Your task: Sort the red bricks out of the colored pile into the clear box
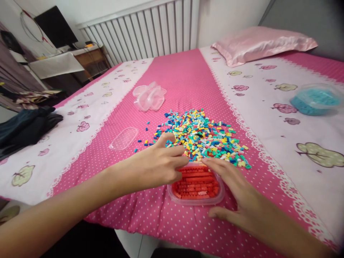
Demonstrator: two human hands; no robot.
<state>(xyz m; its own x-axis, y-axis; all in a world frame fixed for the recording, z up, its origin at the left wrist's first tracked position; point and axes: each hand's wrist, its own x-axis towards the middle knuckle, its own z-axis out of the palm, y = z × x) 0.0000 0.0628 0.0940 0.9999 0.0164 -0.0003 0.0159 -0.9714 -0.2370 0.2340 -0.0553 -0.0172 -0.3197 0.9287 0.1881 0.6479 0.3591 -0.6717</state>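
Below the pile of small multicoloured plastic bricks (pixel 197 134) stands a clear oval tub (pixel 197 201) holding rows of red bricks (pixel 199 181). My left hand (pixel 163 161) is over the tub's upper left side and the pile's near left edge. Its fingers are bent but apart, with nothing visible in them; the thumb is hidden. On the tub's right side is my right hand (pixel 236 190), open, its fingertips near the far rim and its thumb spread near the front right corner.
A clear oval lid (pixel 125 138) lies left of the pile, with stacked clear containers (pixel 149 96) behind it. At far right sits a lidded tub of blue pieces (pixel 314 100). A pink pillow (pixel 266 43) and dark cloth (pixel 27 125) lie on the bed (pixel 129 200), whose front edge is close.
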